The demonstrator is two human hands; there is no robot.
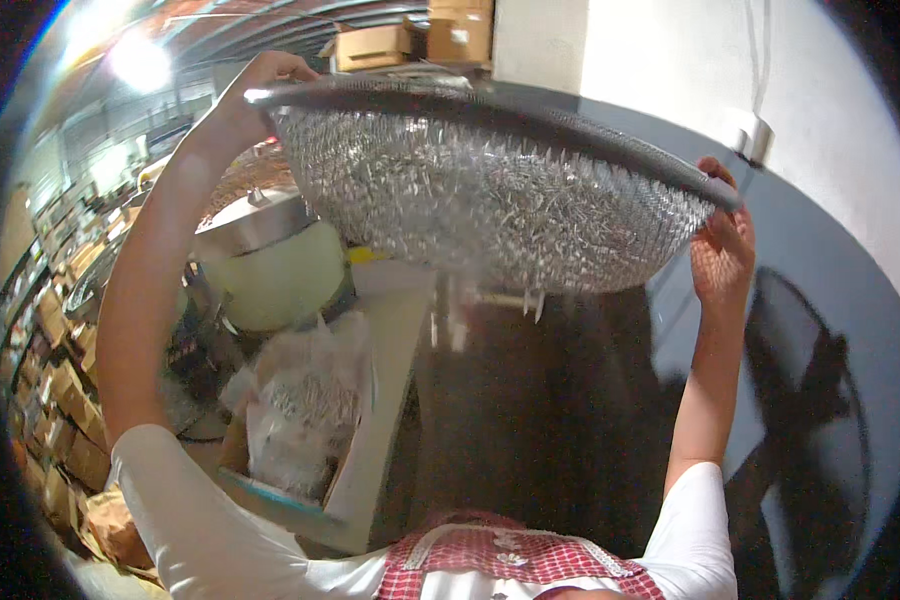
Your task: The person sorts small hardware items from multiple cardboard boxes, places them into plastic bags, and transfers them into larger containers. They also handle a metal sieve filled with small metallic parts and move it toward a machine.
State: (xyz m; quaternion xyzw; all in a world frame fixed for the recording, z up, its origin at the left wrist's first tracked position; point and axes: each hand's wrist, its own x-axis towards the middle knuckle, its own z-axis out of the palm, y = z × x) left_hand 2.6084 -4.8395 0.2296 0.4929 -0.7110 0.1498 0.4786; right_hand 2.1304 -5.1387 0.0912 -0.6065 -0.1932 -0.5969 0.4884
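Up in front of me is a large round wire-mesh sieve [490, 200] with a dark, thick rim, tilted and lower on its right side. Many small silvery metal pieces show in or through its mesh, too blurred to name; a few thin ones hang or fall beneath it. My left hand [270, 80] is closed on the rim at the far left, its fingers partly behind it. At the right end, my right hand [725, 240] grips the rim, fingers curled over the edge. Both arms are raised.
On the left, a pale green drum [280, 275] with a metal top stands behind an open carton [340, 470] lined with a plastic bag of small silvery pieces. Cardboard boxes [370, 47] are stacked at the back. A grey and white wall [820, 230] with a fan-shaped shadow lies right.
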